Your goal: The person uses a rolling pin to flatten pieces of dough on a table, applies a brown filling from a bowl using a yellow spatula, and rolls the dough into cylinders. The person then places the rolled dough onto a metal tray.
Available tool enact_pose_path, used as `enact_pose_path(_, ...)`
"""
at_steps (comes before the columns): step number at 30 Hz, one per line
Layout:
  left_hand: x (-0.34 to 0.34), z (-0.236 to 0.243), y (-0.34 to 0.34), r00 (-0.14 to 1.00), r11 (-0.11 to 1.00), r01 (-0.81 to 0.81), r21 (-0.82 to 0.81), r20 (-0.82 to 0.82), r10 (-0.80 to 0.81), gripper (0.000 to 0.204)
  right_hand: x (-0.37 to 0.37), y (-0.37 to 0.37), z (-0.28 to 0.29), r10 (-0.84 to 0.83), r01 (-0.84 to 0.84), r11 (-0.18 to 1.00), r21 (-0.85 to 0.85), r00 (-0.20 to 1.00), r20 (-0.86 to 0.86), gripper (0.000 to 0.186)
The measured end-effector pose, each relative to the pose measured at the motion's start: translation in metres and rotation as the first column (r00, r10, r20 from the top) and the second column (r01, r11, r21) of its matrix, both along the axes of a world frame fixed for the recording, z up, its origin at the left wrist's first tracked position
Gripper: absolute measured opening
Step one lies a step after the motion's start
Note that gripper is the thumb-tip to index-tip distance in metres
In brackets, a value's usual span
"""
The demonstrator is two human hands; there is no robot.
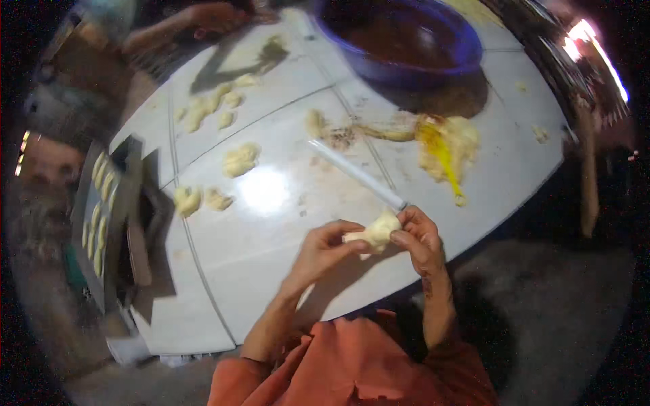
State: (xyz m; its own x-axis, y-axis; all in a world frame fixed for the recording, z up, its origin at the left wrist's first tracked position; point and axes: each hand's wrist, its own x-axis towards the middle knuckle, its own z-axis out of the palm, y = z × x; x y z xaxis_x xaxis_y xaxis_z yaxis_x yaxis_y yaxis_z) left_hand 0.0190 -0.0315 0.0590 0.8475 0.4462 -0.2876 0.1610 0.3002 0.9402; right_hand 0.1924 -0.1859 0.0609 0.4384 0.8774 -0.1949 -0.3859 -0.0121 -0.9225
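A pale lump of dough [379, 232] is stretched between my two hands, just above the near edge of the white table [271, 271]. My left hand [325, 252] pinches its left end between thumb and fingers. On the other end, my right hand [421, 240] closes with thumb and fingertips. A white rolling stick [359, 174] lies slantwise on the table, its near end right behind my right hand. Left of the stick sit a dough piece [241, 160] and two smaller pieces, one of them a rounded lump [187, 201].
A purple basin [406, 74] with brown contents stands at the back. Before it, a yellow utensil [443, 162] rests on a spread of wet dough [467, 139]. A tray [101, 210] of shaped dough is at the left edge. Another person's hand [217, 19] works at the far left.
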Motion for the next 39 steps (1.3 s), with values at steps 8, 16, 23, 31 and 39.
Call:
enact_pose_path(8, -0.176, 0.021, 0.074, 0.816, 0.678, -0.098, 0.729, -0.33, 0.474, 0.048, -0.112, 0.103, -0.008, 0.603, -0.308, 0.78, -0.544, 0.603, 0.523, 0.029)
enact_pose_path(16, -0.214, -0.011, 0.057, 0.872, 0.675, -0.131, 0.726, -0.24, 0.428, 0.074, -0.148, 0.127, -0.007, 0.404, -0.197, 0.91, -0.366, 0.213, 0.889, 0.057)
enact_pose_path(23, -0.189, -0.007, 0.077, 0.929, 0.56, 0.117, 0.82, -0.289, 0.23, 0.054, -0.168, 0.132, -0.038, 0.385, -0.319, 0.903, -0.287, 0.305, 0.871, 0.03)
enact_pose_path(31, -0.19, -0.014, 0.073, 0.943, 0.542, 0.029, 0.84, -0.203, 0.263, 0.04, -0.18, 0.139, -0.023, 0.417, -0.309, 0.905, -0.292, 0.51, 0.753, 0.036)
enact_pose_path(39, -0.174, -0.013, 0.068, 0.947, 0.435, 0.094, 0.896, -0.215, 0.238, 0.04, -0.177, 0.14, -0.025, 0.439, -0.324, 0.894, -0.308, 0.508, 0.741, 0.021)
